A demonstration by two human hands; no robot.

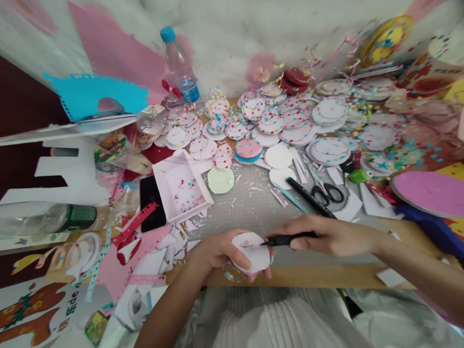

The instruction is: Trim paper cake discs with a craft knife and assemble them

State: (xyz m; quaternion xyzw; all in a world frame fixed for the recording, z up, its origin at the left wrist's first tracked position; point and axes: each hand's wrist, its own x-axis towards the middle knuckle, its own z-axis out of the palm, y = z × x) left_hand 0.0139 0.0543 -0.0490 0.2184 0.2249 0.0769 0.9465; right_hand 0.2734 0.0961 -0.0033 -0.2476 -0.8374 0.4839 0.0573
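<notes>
Near the table's front edge, my left hand (228, 253) holds a small round white paper piece (255, 253), its thumb pressed on the top face. Colourful dotted bits show under the disc. My right hand (315, 234) is closed around a black pen-like tool (286, 239), whose thin tip meets the disc's right part. Whether the tip is a blade or a nib is too small to tell. A pale green disc (221, 181) lies on the grey cutting mat (242, 212) beyond my hands.
Several decorated paper discs (271, 123) crowd the back. Black-handled scissors (328, 193) and a black marker (308, 197) lie at centre right. A white box (183, 186) with confetti, a phone (150, 203) and a bottle (181, 67) stand or lie leftward.
</notes>
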